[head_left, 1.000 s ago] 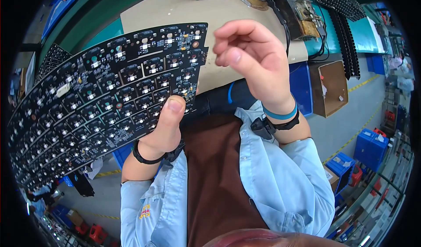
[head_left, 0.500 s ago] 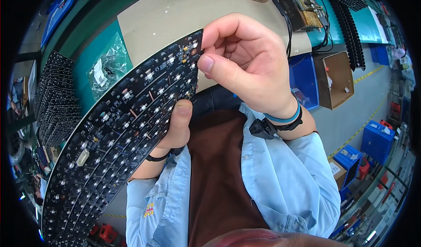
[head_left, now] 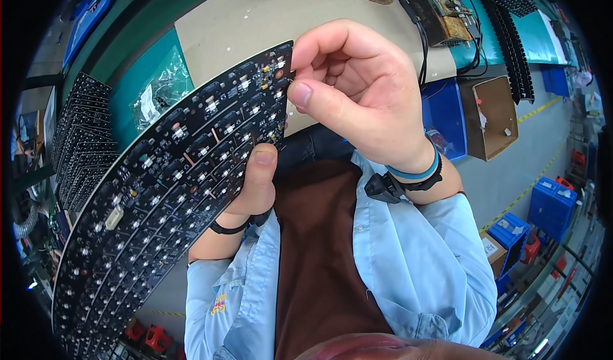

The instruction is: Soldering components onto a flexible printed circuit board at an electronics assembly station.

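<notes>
A long black circuit board (head_left: 191, 162), populated with rows of small parts, is held up at a slant on the left side. My left hand (head_left: 258, 182) grips its lower edge, thumb on the front face and the other fingers out of sight behind. At the board's upper right corner, my right hand (head_left: 377, 95) has thumb and forefinger brought together in a pinch with the other fingers curled. A thin, wire-like tip shows beside that thumb at the board's edge; what the pinch holds is too small to make out.
Stacked circuit boards (head_left: 83, 143) stand at far left, beside a clear plastic bag (head_left: 159, 95) on the green mat. Black cables (head_left: 418, 28) run past a metal machine (head_left: 440, 15) at the back. A cardboard box (head_left: 491, 120) and a blue bin (head_left: 445, 114) sit at right.
The circuit board has shifted slightly left and tilted a little in my left hand. My right hand keeps its pinch at the corner, nearly still.
</notes>
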{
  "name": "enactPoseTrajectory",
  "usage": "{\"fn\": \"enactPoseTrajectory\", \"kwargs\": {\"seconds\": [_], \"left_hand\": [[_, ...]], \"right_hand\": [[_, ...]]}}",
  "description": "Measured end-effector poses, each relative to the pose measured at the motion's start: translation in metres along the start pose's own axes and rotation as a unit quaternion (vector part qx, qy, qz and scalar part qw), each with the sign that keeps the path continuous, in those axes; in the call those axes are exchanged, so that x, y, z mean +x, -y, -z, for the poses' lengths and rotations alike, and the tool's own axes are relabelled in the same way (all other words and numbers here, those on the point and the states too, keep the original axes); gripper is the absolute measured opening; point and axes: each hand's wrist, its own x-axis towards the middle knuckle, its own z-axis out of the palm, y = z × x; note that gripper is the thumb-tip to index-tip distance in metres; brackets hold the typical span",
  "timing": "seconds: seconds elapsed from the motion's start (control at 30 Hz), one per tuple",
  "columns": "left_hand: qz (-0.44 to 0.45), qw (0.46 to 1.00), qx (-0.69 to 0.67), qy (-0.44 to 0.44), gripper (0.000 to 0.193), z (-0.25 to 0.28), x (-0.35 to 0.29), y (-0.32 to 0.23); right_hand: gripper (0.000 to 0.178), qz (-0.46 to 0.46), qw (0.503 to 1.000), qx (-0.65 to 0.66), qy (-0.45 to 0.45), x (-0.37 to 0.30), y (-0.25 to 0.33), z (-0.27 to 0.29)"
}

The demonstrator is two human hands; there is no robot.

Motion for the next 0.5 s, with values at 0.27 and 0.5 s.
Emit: {"fn": "enactPoseTrajectory", "kwargs": {"seconds": [0.27,0.5], "left_hand": [[-0.002,0.997,-0.071,-0.016,0.053,-0.005,0.003,-0.005],[-0.003,0.996,-0.081,-0.041,0.054,-0.013,0.002,-0.008]], "right_hand": [[0.026,-0.002,0.999,-0.029,0.022,0.001,-0.003,0.004],[0.025,-0.001,1.0,-0.014,0.025,-0.002,-0.004,0.006]]}}
